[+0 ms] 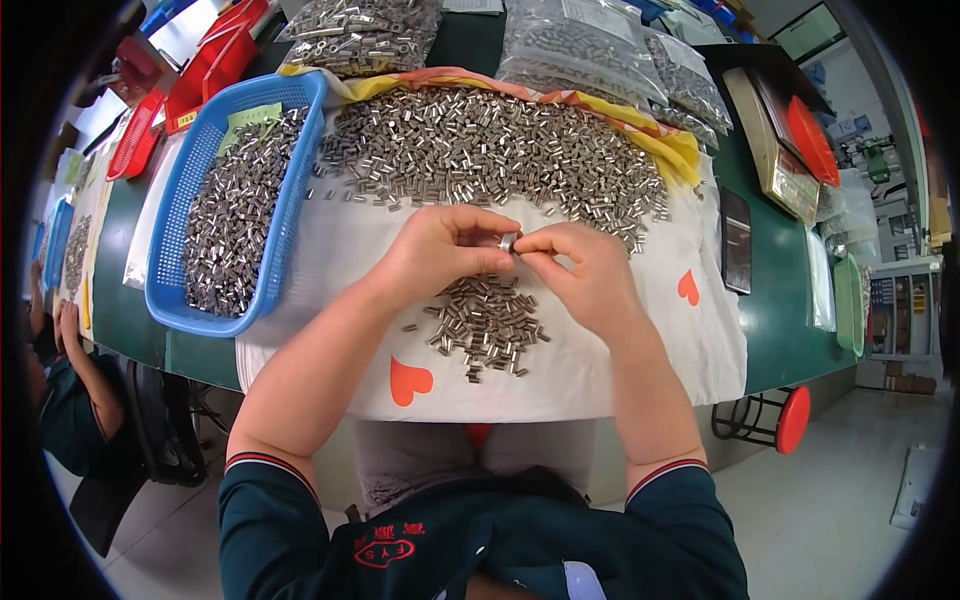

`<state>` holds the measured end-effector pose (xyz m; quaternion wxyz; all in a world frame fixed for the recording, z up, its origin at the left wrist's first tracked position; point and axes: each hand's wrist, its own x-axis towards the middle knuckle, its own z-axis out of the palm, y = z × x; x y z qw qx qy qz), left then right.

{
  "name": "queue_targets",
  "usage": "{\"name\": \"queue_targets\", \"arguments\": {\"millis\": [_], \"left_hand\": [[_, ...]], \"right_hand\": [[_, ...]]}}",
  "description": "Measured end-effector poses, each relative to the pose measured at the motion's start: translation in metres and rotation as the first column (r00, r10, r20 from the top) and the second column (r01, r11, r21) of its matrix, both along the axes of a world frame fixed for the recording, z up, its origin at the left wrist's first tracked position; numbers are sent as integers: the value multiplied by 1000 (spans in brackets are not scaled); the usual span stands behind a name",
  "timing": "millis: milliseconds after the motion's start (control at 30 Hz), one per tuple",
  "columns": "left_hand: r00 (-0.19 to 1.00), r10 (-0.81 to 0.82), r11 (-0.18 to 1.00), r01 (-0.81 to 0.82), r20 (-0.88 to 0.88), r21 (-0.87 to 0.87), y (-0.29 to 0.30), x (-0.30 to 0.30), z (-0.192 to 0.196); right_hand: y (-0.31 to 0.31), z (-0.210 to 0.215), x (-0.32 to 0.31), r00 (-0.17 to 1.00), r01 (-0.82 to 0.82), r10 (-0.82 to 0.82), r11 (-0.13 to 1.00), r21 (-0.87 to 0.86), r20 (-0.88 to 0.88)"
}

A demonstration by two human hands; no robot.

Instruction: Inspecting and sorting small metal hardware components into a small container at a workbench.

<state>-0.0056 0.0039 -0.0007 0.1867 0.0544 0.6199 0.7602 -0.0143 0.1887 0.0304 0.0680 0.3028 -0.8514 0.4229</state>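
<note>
White cloth [330,250] over a green bench, left hand [440,250] and right hand [590,275] pinching one small metal sleeve [509,241], mostly hidden by fingertips, small pile [485,322] just below it, blue basket [285,215] of sleeves to its left.

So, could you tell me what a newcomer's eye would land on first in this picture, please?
Probably the wide heap of small metal sleeves spread over the white cloth at the table's far side. Just in front of it, the left hand and right hand meet, pinching one small metal piece above a smaller pile. A blue basket full of similar sleeves sits on the left.
</note>
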Motion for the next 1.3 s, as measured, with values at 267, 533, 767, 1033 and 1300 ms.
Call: {"name": "queue_targets", "arguments": {"millis": [267, 533, 767, 1033, 1300], "left_hand": [[987, -143, 975, 129, -69, -179, 2, 5, 6], [981, -172, 962, 148, -88, -230, -1, 5, 6], [998, -65, 998, 65, -16, -7, -1, 0, -1], [999, -10, 999, 12, -36, 39, 2, -4, 1], [999, 48, 998, -48, -9, -35, 2, 3, -3]], "right_hand": [[23, -1, -21, 928, 157, -141, 987, -20, 345], [10, -23, -35, 961, 224, -144, 908, 355, -238], [2, -10, -14, 977, 153, -174, 975, 162, 124], [2, 6, -4, 945, 42, -9, 995, -96, 327], [-6, -12, 1, 982, 13, -1, 998, 64, -189]]}}
